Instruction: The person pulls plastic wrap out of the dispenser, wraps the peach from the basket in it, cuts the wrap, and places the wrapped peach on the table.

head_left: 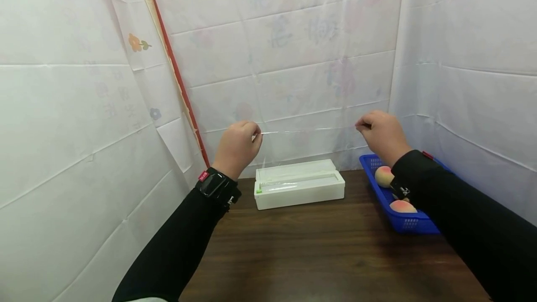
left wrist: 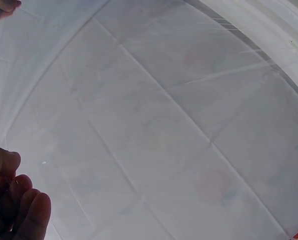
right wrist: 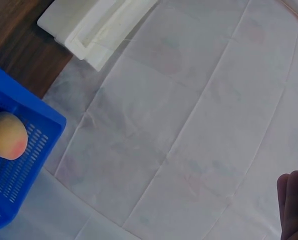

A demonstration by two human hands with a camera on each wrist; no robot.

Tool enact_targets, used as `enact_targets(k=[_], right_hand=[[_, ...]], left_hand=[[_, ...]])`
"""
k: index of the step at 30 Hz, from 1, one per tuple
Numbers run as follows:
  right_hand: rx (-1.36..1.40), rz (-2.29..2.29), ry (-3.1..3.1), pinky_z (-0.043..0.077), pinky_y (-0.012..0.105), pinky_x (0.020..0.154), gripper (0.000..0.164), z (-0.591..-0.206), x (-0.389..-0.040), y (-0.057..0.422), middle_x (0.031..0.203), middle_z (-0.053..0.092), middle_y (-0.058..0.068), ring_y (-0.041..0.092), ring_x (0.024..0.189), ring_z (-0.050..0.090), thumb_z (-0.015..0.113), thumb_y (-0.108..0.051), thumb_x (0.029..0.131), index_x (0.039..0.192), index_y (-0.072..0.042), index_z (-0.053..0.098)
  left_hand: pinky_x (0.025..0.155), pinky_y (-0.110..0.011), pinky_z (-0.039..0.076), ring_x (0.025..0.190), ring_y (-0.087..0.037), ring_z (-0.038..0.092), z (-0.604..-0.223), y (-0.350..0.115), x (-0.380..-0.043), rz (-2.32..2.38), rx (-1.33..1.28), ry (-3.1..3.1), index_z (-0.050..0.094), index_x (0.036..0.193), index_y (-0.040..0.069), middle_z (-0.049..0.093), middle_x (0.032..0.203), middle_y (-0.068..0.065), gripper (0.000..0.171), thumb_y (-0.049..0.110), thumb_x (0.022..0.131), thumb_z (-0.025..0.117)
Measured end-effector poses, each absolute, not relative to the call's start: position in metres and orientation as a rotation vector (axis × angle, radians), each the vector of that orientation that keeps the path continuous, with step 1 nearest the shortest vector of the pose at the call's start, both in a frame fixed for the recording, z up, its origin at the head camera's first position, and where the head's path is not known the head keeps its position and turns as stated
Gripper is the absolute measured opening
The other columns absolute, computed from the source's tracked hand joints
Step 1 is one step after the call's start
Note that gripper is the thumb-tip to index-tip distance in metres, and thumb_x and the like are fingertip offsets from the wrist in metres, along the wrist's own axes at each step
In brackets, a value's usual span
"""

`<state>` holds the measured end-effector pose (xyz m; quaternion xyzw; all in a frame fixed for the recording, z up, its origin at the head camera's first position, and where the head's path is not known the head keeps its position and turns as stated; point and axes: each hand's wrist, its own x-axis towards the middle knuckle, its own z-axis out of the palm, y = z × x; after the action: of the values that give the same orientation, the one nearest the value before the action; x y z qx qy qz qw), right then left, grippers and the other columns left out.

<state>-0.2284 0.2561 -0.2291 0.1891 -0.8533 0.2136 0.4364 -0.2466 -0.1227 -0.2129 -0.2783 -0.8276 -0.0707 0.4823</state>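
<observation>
A sheet of clear plastic wrap [head_left: 308, 130] is stretched between both hands, its top edge showing as a thin bright line above the dispenser. My left hand [head_left: 239, 146] pinches one corner between thumb and fingers. At the other corner, my right hand [head_left: 383, 135] pinches the film with bent fingers. Below them on the table stands a white plastic wrap dispenser box [head_left: 299, 195], its lid [head_left: 295, 170] raised at the back and clear film over its opening. In the left wrist view, faint creases of the film run toward the box. The film's lower end is hard to make out.
A blue plastic basket [head_left: 413, 223] with peaches [head_left: 402, 206] stands at the right, partly behind my right forearm. The brown wooden table [head_left: 293, 255] stretches toward me. White patterned sheeting [head_left: 293, 59] hangs behind and at both sides.
</observation>
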Motion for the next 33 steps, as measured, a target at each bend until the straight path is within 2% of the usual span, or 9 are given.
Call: enact_targets(k=[10, 25, 33], right_hand=[[0.486, 0.507, -2.105, 0.056, 0.051, 0.076, 0.008, -0.227, -0.222, 0.258, 0.094, 0.074, 0.019, 0.035, 0.087, 0.070, 0.072, 0.000, 0.098, 0.096, 0.001, 0.080], [0.485, 0.506, -2.091, 0.057, 0.052, 0.077, 0.009, -0.223, -0.214, 0.259, 0.095, 0.074, 0.020, 0.036, 0.088, 0.070, 0.072, 0.000, 0.099, 0.097, 0.001, 0.081], [0.478, 0.505, -2.074, 0.056, 0.049, 0.075, 0.009, -0.223, -0.212, 0.260, 0.094, 0.075, 0.018, 0.034, 0.087, 0.070, 0.073, -0.001, 0.098, 0.096, 0.000, 0.081]], left_hand=[[0.079, -0.036, 0.061, 0.081, -0.023, 0.068, -0.209, -0.120, -0.238, -0.184, -0.692, -2.004, 0.076, 0.095, 0.006, 0.077, 0.093, -0.009, 0.010, 0.012, 0.100, 0.071], [0.077, -0.037, 0.062, 0.080, -0.024, 0.069, -0.204, -0.118, -0.229, -0.201, -0.718, -1.963, 0.076, 0.092, 0.004, 0.077, 0.089, -0.010, 0.009, 0.009, 0.098, 0.072], [0.076, -0.038, 0.062, 0.078, -0.024, 0.068, -0.205, -0.120, -0.226, -0.207, -0.717, -1.950, 0.076, 0.091, 0.004, 0.076, 0.087, -0.010, 0.009, 0.008, 0.097, 0.072]])
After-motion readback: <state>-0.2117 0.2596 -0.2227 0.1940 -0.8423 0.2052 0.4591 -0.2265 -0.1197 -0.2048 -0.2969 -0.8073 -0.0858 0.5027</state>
